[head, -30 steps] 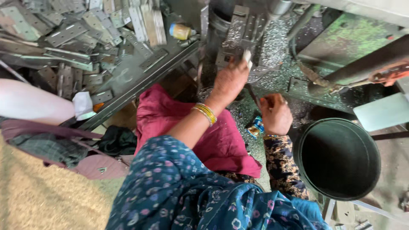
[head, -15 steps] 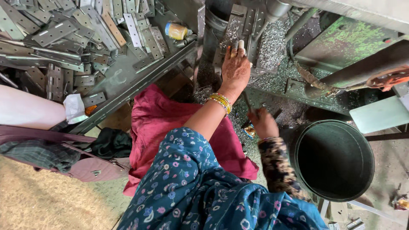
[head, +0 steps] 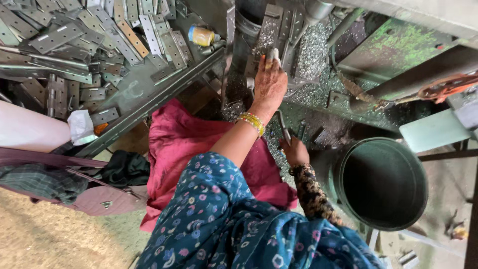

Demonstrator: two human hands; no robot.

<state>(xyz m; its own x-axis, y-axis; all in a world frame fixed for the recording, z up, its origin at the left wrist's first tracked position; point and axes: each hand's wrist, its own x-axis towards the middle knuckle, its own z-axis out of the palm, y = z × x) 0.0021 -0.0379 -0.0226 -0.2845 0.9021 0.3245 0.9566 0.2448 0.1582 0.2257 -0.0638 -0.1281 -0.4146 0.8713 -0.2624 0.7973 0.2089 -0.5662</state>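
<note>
My left hand [head: 269, 84], with yellow bangles at the wrist, reaches up to the grey press machine [head: 259, 25] and pinches a small metal plate [head: 273, 54] against its vertical face. Lower down, my right hand [head: 295, 150] grips a thin metal strip [head: 283, 127] that points up toward the machine bed. Metal chips [head: 313, 55] cover the bed around both hands.
A heap of flat hinge plates [head: 89, 35] fills the tray at upper left, with a small yellow jar [head: 201, 36] at its edge. A dark round bucket [head: 382, 183] stands at right. Red cloth [head: 179, 144] lies across my lap, and a pink bag [head: 99, 199] lies at left.
My left hand has shifted up against the machine's vertical face with the small plate. My right hand has dropped lower and closer to my body.
</note>
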